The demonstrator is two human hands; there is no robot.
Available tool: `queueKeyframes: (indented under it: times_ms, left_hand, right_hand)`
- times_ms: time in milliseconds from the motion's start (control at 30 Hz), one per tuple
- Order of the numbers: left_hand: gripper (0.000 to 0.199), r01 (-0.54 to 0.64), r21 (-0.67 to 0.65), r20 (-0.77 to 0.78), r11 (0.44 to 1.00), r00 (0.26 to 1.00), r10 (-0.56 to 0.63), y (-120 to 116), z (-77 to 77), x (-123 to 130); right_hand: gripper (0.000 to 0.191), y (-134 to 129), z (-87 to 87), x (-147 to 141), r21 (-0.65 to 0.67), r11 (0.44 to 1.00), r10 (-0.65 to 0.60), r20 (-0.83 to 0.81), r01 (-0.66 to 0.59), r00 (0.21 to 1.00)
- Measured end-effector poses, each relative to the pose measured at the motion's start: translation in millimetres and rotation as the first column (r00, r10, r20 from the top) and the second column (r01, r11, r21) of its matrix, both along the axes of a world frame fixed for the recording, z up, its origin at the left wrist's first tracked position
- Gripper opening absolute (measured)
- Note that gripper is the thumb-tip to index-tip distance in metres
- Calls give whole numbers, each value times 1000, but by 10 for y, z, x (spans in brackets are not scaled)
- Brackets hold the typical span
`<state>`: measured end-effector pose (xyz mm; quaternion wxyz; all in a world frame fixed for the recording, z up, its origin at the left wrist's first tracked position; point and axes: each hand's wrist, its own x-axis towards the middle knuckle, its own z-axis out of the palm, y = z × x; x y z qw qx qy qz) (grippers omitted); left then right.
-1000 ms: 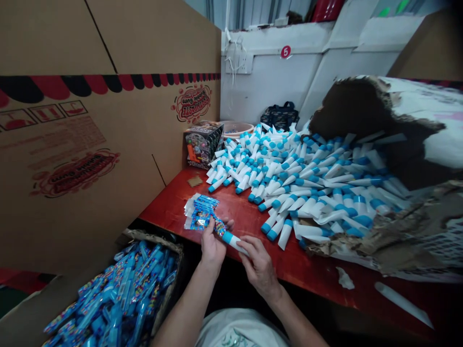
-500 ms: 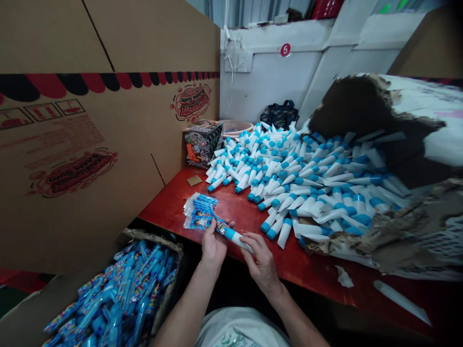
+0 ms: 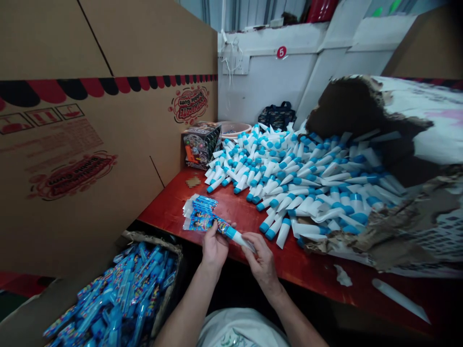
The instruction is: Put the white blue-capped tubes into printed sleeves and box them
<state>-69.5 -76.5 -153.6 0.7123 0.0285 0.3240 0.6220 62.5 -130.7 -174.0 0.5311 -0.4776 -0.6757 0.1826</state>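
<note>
While the person's left hand (image 3: pixel 215 248) and right hand (image 3: pixel 262 265) meet over the near edge of a red table (image 3: pixel 170 207), they hold a white tube (image 3: pixel 238 237) with a blue cap, slanted between them. The left fingers (image 3: pixel 213 236) curl closed around a printed plastic wrapper (image 3: pixel 221 225), and the tube's capped end sits against it. The right fingers (image 3: pixel 249 243) pinch together on the tube's flat white tail. A close, even grip from both sides seems the best way to handle it, since that keeps the tube in line with the wrapper and stops it from twisting. Just left of the left fingers lies a stack of blue printed packets (image 3: pixel 200 214). Well beyond the right fingers spreads a large pile of loose blue-capped tubes (image 3: pixel 289 178), with a torn paper sheet (image 3: pixel 376 241) along its far side. Below and left of the left fingers, a woven basket (image 3: pixel 152 237) holds many blue packets. Further left, a printed cardboard panel (image 3: pixel 72 144) stands upright beside the table.
</note>
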Motion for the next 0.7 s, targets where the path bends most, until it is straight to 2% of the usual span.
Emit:
queueKeyframes:
  times_ms: [133, 367, 700]
  left_hand:
    - [17, 29, 11, -5, 1000, 1000, -29, -8, 51, 5]
    - [20, 6, -133, 107, 991, 994, 9, 67, 68, -55]
    - [19, -27, -222, 120, 975, 991, 55, 100, 78, 42]
  right_hand:
    - [25, 1, -2, 19, -34, 999, 4, -27, -5, 1000]
    - [20, -23, 81, 64, -130, 991, -68, -221, 40, 973]
    - [20, -22, 64, -13, -103, 995, -32, -263, 5, 964]
